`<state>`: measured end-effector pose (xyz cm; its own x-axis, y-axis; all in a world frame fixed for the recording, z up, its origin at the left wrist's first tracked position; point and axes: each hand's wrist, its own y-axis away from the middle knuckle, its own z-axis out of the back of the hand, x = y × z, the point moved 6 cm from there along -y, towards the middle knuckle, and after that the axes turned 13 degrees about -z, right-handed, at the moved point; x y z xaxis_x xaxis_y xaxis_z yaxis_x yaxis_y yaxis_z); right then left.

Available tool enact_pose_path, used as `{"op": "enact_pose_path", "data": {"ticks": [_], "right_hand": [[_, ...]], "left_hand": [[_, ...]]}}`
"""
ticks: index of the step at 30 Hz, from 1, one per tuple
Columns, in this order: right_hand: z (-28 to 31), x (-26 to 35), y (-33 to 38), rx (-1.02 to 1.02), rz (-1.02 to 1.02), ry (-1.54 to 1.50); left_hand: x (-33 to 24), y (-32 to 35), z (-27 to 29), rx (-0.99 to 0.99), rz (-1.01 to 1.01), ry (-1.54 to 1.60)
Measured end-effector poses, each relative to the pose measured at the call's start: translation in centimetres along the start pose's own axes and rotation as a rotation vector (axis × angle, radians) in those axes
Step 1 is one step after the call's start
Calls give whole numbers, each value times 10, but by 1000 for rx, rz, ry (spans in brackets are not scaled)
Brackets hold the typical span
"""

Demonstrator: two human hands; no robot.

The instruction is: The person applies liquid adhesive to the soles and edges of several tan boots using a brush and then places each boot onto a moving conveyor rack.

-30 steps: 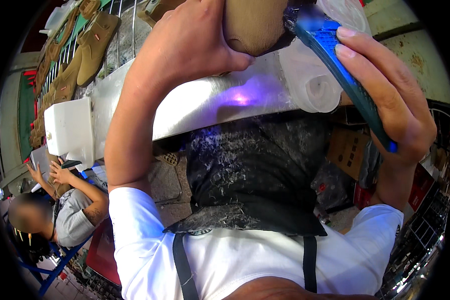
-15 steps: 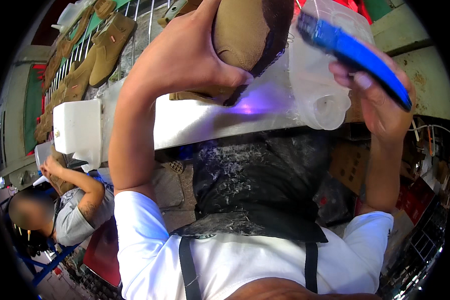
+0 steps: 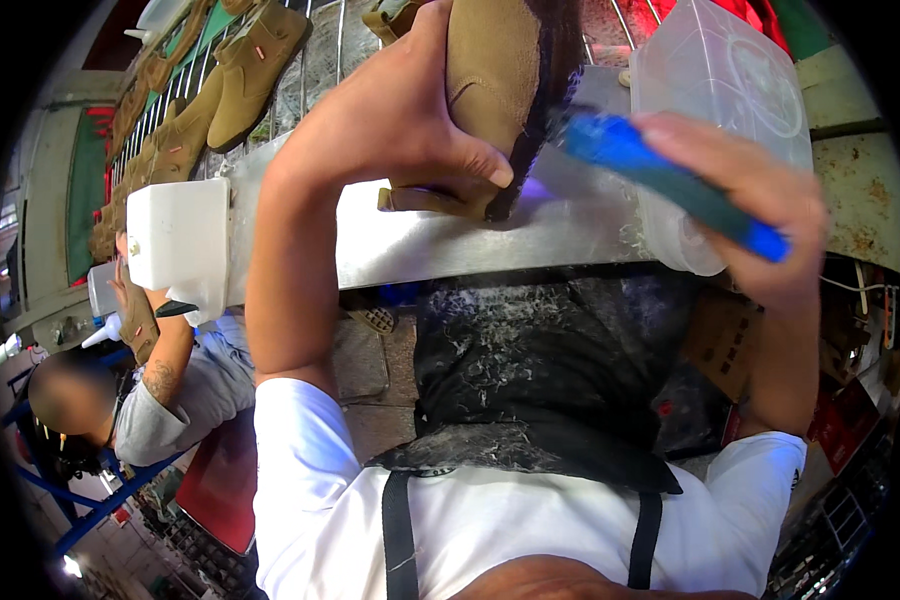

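While the left hand (image 3: 400, 125) is clamping the tan boot (image 3: 490, 90) over the metal bench (image 3: 410, 255), left of the clear tub (image 3: 720, 90) — thumb pressing its near end — the right hand (image 3: 745, 185) is closing around a blue brush-like tool (image 3: 660, 170), whose blurred head is sitting by the dark sole edge (image 3: 558, 60), contact unclear. Good work is probably depending on holding the boot steady and keeping the tool's head along that edge, off the tan upper.
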<state>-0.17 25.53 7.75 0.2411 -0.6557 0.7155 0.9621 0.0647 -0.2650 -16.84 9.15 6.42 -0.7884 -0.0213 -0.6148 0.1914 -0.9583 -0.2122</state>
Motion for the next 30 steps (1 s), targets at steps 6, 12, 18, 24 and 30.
{"op": "enact_pose_path", "data": {"ticks": [6, 12, 18, 24, 30], "right_hand": [[44, 9, -21, -55, -80, 120], [29, 29, -25, 62, 117, 446], [18, 42, -21, 61, 202, 609], [2, 28, -14, -70, 126, 415], [-19, 14, -7, -167, 91, 292]], "left_hand": [[9, -5, -5, 19, -45, -34], [-10, -2, -4, 6, -39, -80], [-4, -1, -7, -2, 41, -37], [1, -2, -6, -11, 48, -31], [6, 5, -4, -22, 56, -62]]}}
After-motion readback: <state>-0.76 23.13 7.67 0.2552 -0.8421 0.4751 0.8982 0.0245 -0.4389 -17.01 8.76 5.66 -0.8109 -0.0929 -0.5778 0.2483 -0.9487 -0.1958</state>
